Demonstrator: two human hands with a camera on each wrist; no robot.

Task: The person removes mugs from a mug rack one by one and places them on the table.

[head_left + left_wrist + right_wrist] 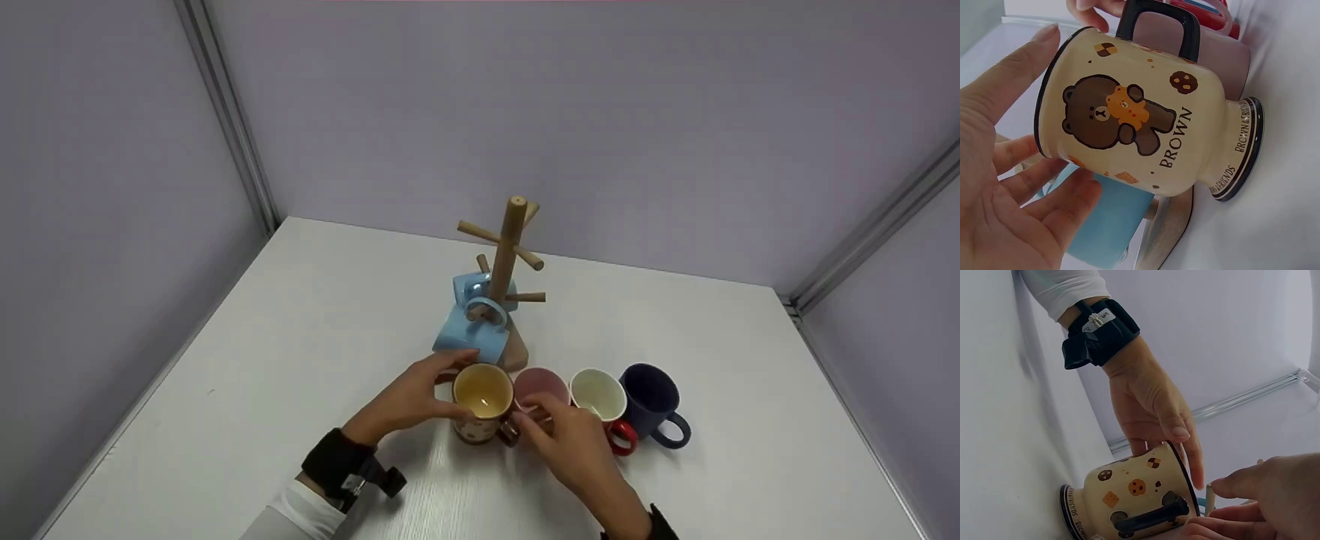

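A cream mug (482, 397) with a brown bear print (1140, 124) stands upright on the white table (300, 360), first in a row of mugs. My left hand (450, 384) cups it, thumb along the near side by the rim and fingers round the far side (1157, 416). My right hand (529, 418) reaches in from the right, and its fingertips (1202, 530) touch the mug's dark handle (1151, 514). Just behind stands a wooden mug tree (506, 255) with two light blue mugs (472, 334) hanging on its lower pegs.
To the right of the cream mug stand a pink mug (540, 384), a white mug with a red handle (598, 394) and a navy mug (651, 401), close together. Grey partition walls enclose the table on three sides. The tree's upper pegs are bare.
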